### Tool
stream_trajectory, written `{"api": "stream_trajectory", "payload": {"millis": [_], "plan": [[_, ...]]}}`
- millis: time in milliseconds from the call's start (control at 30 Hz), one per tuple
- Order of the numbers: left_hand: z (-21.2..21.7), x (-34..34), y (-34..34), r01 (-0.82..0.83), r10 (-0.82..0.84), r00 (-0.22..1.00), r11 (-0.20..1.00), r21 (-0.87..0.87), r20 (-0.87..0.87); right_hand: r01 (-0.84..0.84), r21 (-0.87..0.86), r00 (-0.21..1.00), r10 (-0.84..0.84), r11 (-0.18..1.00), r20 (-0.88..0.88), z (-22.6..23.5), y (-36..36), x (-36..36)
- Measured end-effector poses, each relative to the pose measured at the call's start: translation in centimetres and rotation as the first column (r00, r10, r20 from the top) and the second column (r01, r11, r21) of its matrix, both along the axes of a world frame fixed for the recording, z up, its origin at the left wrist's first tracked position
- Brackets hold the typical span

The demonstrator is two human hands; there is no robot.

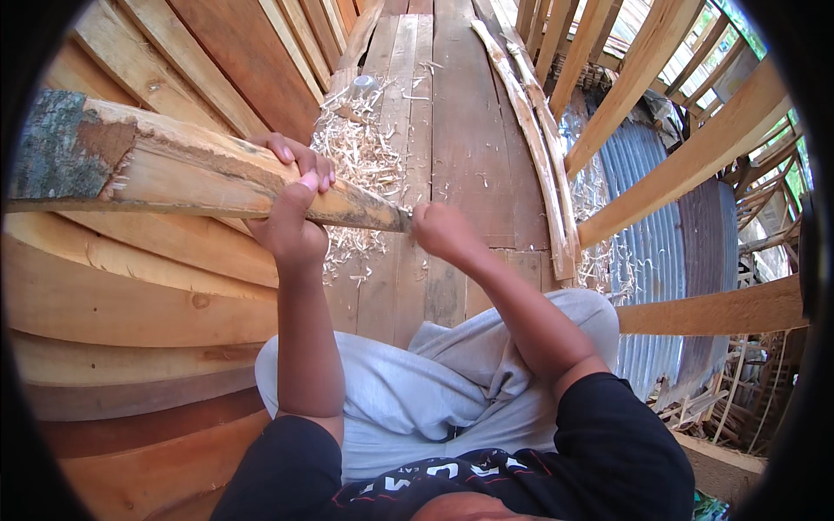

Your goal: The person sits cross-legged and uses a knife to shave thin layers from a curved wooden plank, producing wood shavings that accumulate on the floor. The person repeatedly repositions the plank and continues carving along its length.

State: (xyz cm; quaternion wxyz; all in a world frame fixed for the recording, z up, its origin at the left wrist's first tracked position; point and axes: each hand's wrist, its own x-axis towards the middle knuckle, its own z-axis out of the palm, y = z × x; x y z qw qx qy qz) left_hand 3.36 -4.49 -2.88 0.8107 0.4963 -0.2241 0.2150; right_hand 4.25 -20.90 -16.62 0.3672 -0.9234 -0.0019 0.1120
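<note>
A long piece of wood (191, 174) slants across the left side of the view. It is pale and stripped for most of its length, with grey-green bark (54, 148) left at its far-left end, and it narrows towards the middle. My left hand (295, 195) is wrapped round it, thumb on the near side and fingers over the top. At the narrow tip, my right hand (443, 233) is closed in a fist against the wood. Whatever that fist holds is hidden.
Curled wood shavings (360, 143) litter the plank floor (473, 130), around a small grey cup-shaped object (364, 85). A wooden plank wall (148, 304) rises on the left. To the right are long peeled poles (526, 130), slanting posts (695, 161) and corrugated metal sheets (647, 269).
</note>
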Motion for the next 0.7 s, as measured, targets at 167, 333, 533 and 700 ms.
{"api": "stream_trajectory", "payload": {"millis": [167,333,533,700], "plan": [[0.1,-0.2,-0.7,0.064,-0.064,0.998,0.998,-0.013,0.024,0.101,0.088,0.990,-0.092,0.991,-0.103,-1.1,-0.5,0.5],[-0.2,-0.2,-0.5,0.061,-0.060,0.997,0.998,-0.025,0.040,0.019,-0.062,0.998,-0.015,0.998,0.057,-3.3,-1.1,0.8],[0.0,-0.2,-0.5,0.061,-0.061,0.998,0.998,-0.012,0.022,-0.073,0.041,0.997,0.075,0.996,-0.029,-0.5,-0.6,0.4],[0.0,-0.2,-0.7,-0.010,0.010,1.000,1.000,0.023,-0.016,0.019,-0.068,1.000,-0.018,0.998,0.019,-5.8,-1.9,1.8]]}}
